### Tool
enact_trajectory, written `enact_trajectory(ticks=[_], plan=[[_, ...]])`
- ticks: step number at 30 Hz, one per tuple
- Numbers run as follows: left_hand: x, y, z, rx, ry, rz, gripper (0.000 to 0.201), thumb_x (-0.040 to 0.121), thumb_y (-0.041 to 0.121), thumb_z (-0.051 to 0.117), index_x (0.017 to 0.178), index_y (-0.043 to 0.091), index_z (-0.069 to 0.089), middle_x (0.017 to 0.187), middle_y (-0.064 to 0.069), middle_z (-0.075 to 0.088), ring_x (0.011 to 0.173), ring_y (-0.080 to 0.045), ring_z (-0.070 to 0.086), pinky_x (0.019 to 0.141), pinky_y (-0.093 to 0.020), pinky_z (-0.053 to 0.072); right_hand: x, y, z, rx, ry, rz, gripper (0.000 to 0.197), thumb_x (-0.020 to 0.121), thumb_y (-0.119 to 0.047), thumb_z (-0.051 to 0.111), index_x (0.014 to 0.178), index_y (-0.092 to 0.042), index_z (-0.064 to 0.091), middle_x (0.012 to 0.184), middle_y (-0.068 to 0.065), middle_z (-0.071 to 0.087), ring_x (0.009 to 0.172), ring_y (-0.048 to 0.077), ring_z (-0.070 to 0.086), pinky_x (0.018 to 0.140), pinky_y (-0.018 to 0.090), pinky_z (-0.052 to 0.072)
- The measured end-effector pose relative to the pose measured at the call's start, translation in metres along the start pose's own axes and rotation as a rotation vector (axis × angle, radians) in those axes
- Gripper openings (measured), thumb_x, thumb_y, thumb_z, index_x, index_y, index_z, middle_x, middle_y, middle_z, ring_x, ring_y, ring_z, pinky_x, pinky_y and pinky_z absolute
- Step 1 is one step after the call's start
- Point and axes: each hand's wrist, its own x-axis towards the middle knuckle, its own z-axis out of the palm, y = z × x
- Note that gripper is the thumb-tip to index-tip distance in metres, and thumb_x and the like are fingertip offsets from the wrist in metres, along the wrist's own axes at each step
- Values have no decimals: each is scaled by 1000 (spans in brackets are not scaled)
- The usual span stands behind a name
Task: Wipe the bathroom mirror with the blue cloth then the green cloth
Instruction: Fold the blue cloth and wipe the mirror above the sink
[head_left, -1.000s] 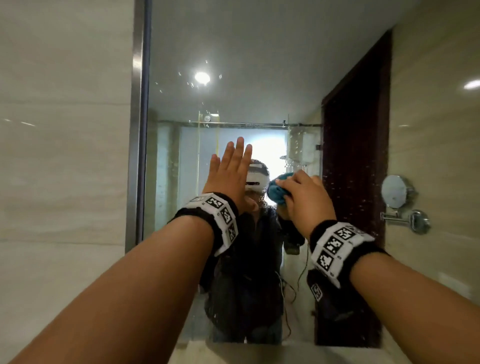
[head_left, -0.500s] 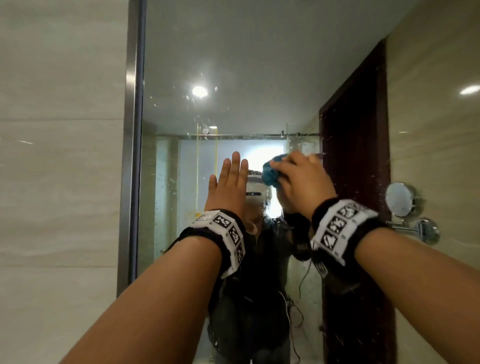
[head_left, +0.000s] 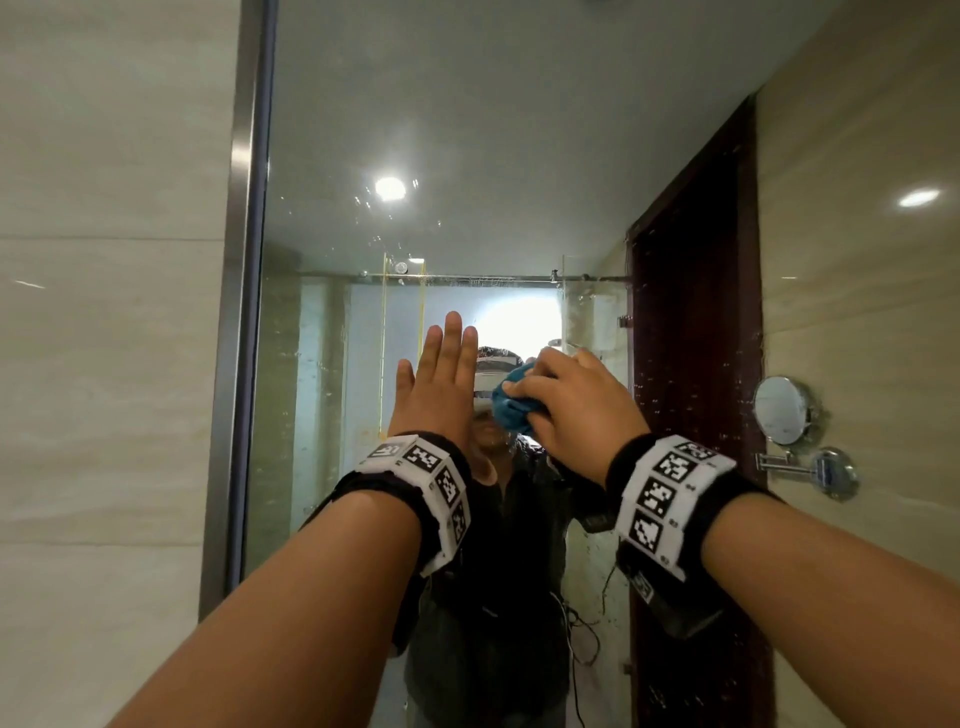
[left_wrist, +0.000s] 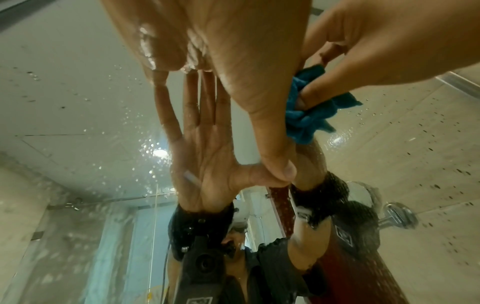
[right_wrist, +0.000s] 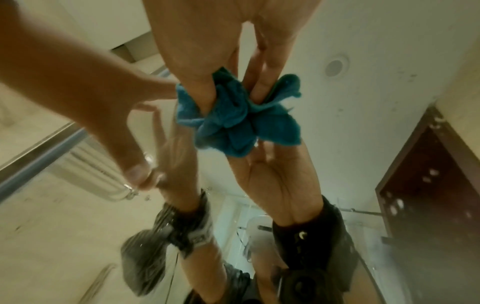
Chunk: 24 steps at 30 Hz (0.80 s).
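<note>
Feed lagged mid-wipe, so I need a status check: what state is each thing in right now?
blue cloth: bunched, pressed to the glass.
right hand: grips the blue cloth.
left hand: flat, fingers straight, on the mirror.
mirror: water droplets on it.
round wall mirror: on its arm, right wall.

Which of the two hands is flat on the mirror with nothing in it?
The left hand: its straight fingers press the mirror bare, while the right hand grips the bunched blue cloth.

Teal-blue cloth (head_left: 511, 402) — black-and-white checker-patterned wristbands (head_left: 670, 493), dark red-brown door (head_left: 696, 322).
</note>
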Motion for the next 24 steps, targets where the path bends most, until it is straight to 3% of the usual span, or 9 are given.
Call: enact_trajectory(ticks=[2, 5, 8, 11, 16, 19, 24], plan=[[-1, 0, -1, 7, -6, 2, 149, 56, 56, 82, 140, 12, -34, 147, -7, -40, 139, -25, -29, 117, -48, -3, 11, 8, -8, 1, 27, 10, 34, 90, -26, 56, 124, -32, 56, 118, -5, 48, 108, 21, 42, 91, 38, 45], [-2, 0, -2, -6, -14, 1, 149, 55, 55, 82, 140, 13, -33, 147, -5, -40, 139, -24, -30, 117, -49, -3, 40, 28, -29, 39, 210, 115, 33, 90, -18, 55, 121, -28, 60, 110, -3, 51, 107, 23, 46, 95, 35, 42], [-2, 0, -1, -14, -17, 1, 150, 54, 55, 83, 140, 13, -33, 147, -5, -40, 138, -24, -31, 117, -50, -2, 60, 45, -44, 10, 289, 219, 35, 89, -14, 53, 122, -24, 60, 113, 4, 50, 103, 28, 47, 90, 32, 38], [-2, 0, -1, -5, -17, -4, 151, 54, 56, 82, 140, 13, -34, 146, -5, -41, 138, -24, -31, 117, -50, 0, 48, 33, -26, -59, 302, 217, 47, 86, -13, 56, 131, -25, 51, 128, 6, 46, 109, 31, 43, 92, 36, 40], [-3, 3, -2, 28, -26, -20, 151, 54, 59, 81, 138, 12, -36, 145, -7, -42, 137, -26, -32, 117, -49, -2, 20, 18, 0, -140, 160, 104, 49, 95, -25, 48, 142, -30, 36, 142, -2, 36, 119, 27, 37, 86, 35, 46], [-3, 3, -3, 20, -28, -19, 152, 53, 58, 82, 138, 12, -36, 145, -6, -42, 138, -25, -32, 117, -50, -2, 30, 31, -7, -190, 207, 27, 49, 90, -19, 57, 136, -30, 45, 134, 0, 45, 112, 29, 44, 82, 38, 47], [-4, 1, -3, -4, -33, -10, 151, 54, 57, 82, 139, 13, -35, 146, -5, -41, 138, -24, -32, 117, -49, -2, 49, 68, -43, -24, 365, 200, 42, 87, -13, 53, 128, -23, 55, 124, 9, 50, 103, 35, 46, 90, 40, 43]])
